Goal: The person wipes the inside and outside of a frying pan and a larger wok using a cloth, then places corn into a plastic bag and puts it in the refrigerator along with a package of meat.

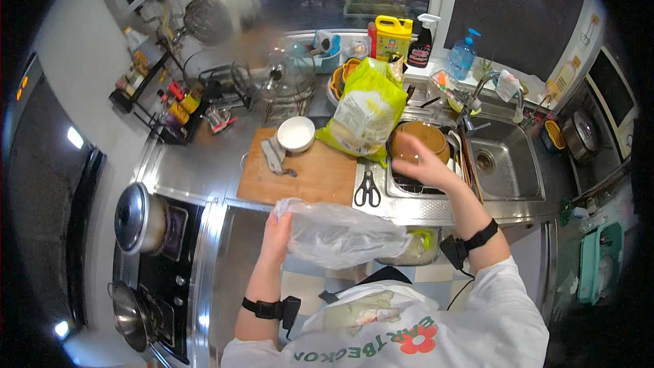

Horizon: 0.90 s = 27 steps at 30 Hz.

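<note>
My left hand point(278, 232) grips one end of a clear plastic bag point(342, 235), which stretches sideways in front of the counter. My right hand point(421, 163) is raised with its fingers apart, over the edge of a brown round lid or pan point(429, 143) in the left sink area. Beside it, a green and white plastic package point(365, 107) stands upright. On the wooden cutting board point(317, 179) are a white bowl point(296, 134) and a grey striped strip point(273, 156), perhaps a cloth. Black-handled scissors point(368, 190) lie between board and sink.
An empty sink basin point(503, 163) with a faucet point(485, 87) is at the right. At the left, a lidded pot point(138, 220) and a metal wok point(130, 312) sit on the gas stove point(173, 271). A bottle rack point(153, 97) stands behind. Below the counter is a bin point(416, 253).
</note>
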### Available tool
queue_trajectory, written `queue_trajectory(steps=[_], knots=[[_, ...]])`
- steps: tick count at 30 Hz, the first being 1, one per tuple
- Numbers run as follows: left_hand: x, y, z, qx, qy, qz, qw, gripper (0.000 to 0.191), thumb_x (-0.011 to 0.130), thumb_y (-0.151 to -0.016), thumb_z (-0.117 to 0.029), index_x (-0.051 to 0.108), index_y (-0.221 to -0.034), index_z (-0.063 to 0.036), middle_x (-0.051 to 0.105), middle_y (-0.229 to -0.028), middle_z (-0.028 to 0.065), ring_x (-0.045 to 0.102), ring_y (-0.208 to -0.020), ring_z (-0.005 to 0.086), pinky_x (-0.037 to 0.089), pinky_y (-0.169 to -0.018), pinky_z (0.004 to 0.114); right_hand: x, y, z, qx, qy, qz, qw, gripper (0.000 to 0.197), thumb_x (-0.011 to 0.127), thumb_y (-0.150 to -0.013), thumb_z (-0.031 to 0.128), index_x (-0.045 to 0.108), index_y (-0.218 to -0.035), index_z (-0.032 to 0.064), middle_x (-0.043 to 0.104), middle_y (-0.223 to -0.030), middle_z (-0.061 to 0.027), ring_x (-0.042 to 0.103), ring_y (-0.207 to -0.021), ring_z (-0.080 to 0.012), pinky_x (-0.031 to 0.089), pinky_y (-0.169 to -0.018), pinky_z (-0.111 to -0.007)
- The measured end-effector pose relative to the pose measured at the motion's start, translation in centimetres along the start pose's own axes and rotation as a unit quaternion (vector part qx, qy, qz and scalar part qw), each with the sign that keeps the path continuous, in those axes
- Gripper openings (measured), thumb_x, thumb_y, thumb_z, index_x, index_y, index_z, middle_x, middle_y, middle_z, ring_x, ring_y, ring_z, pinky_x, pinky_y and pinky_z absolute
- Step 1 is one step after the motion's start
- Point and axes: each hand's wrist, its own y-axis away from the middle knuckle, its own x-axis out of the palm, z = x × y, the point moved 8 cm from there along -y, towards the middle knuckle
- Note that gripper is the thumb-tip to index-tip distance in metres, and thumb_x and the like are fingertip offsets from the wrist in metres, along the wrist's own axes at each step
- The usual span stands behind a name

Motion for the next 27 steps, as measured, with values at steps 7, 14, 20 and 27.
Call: queue_trajectory(steps=[7,14,20,27], knots=[[5.2,-10.1,-0.6,-0.104,-0.034,0.005,0.994,0.027,0.053,-0.09,-0.022,0.053,-0.112,-0.0063,0.058,-0.094,0.0011,0.052,-0.078,0.0078,0.045,-0.068,0.026,-7.8,-13.3,3.9,-0.04,0.421,-0.296,0.856,0.053,0.057,-0.085,0.036,0.05,-0.118,-0.0039,0.049,-0.121,-0.0226,0.047,-0.112,-0.0354,0.032,-0.102,-0.042],[11.3,-16.9,0.9,-0.004,-0.248,0.212,0.945,0.046,0.058,-0.086,-0.022,0.042,-0.124,-0.002,0.059,-0.109,0.014,0.057,-0.102,0.0208,0.044,-0.087,0.032,2.7,-16.2,3.9,-0.087,0.225,0.076,0.967,0.024,0.047,-0.077,0.016,0.059,-0.088,-0.0024,0.06,-0.084,-0.0243,0.058,-0.086,-0.039,0.044,-0.083,-0.045],[12.2,-19.8,1.1,0.002,-0.272,0.249,0.929,0.047,0.056,-0.086,-0.019,0.041,-0.128,-0.0035,0.058,-0.103,0.0076,0.055,-0.088,0.0133,0.045,-0.077,0.028,3.6,-16.9,-1.6,0.017,0.233,0.048,0.971,0.019,0.051,-0.075,0.01,0.063,-0.085,-0.0007,0.062,-0.088,-0.0252,0.061,-0.082,-0.0389,0.048,-0.075,-0.044],[5.6,-22.6,2.9,-0.09,-0.231,0.156,0.956,0.036,0.051,-0.088,-0.033,0.055,-0.11,-0.0043,0.058,-0.093,0.0054,0.055,-0.08,0.0133,0.045,-0.068,0.029,0.0,-20.8,-5.3,0.209,0.402,0.045,0.891,0.019,0.054,-0.072,0.003,0.065,-0.087,-0.0026,0.063,-0.09,-0.0243,0.061,-0.086,-0.0376,0.049,-0.074,-0.044]])
